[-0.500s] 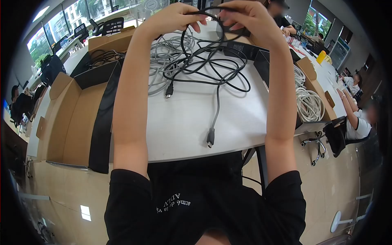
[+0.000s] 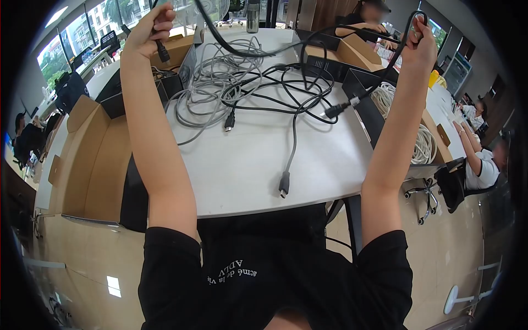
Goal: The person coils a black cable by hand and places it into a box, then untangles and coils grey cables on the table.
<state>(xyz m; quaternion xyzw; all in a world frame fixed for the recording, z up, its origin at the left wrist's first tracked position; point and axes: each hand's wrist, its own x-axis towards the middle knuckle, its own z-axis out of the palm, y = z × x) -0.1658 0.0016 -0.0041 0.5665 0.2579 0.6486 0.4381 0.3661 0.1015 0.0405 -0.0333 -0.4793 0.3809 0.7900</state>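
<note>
My left hand (image 2: 149, 32), raised at the upper left, is closed around a black cable; its dark plug (image 2: 163, 52) pokes out below the fingers. At the upper right my right hand (image 2: 419, 43) grips a looped part of a black cable (image 2: 389, 72). From that hand one end hangs down to a plug (image 2: 336, 110) with a pale tag. A black length sags between the two hands, partly out of view at the top. Beneath lie tangled black cables (image 2: 275, 108), with one plug (image 2: 284, 185) near the table's front edge, beside a heap of grey cables (image 2: 212, 82).
On the left stands an open cardboard box (image 2: 91, 165), with another box (image 2: 187, 60) behind it. A box at right holds coiled white cables (image 2: 423, 146). Further back are an open box (image 2: 352, 52) and a bottle (image 2: 252, 17). Other people sit at the back and right.
My hands have moved from close together at the top centre to wide apart, drawing out a black cable. Its plug now hangs on the right. Some grey cable has shifted towards the left.
</note>
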